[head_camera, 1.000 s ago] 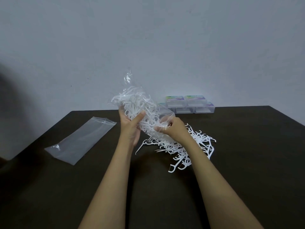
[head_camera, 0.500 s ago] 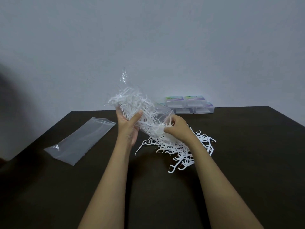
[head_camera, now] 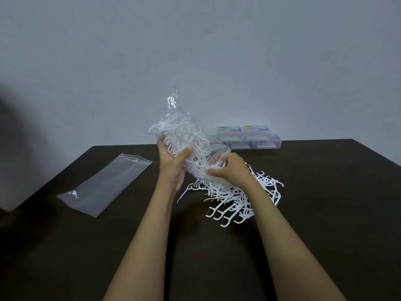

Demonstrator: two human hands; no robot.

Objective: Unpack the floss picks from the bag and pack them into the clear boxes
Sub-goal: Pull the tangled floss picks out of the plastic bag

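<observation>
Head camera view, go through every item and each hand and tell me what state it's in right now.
Held bag: tilted, part full of picks.
Flat bag: empty, lying on table.
Loose picks: piled on table.
Clear boxes: stacked, closed.
Left hand: gripping held bag.
Right hand: pinching its lower end.

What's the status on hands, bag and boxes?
Left hand and right hand gripping half-full bag. Picks piled on table. Clear boxes untouched. Nothing blocking.

**Hidden and unclear parts**

The right hand (head_camera: 233, 171) covers part of the loose floss picks (head_camera: 243, 196). The clear boxes (head_camera: 249, 136) are too small to see inside, and the bag (head_camera: 191, 146) hides one partly. Both forearms leave the bottom edge.
</observation>
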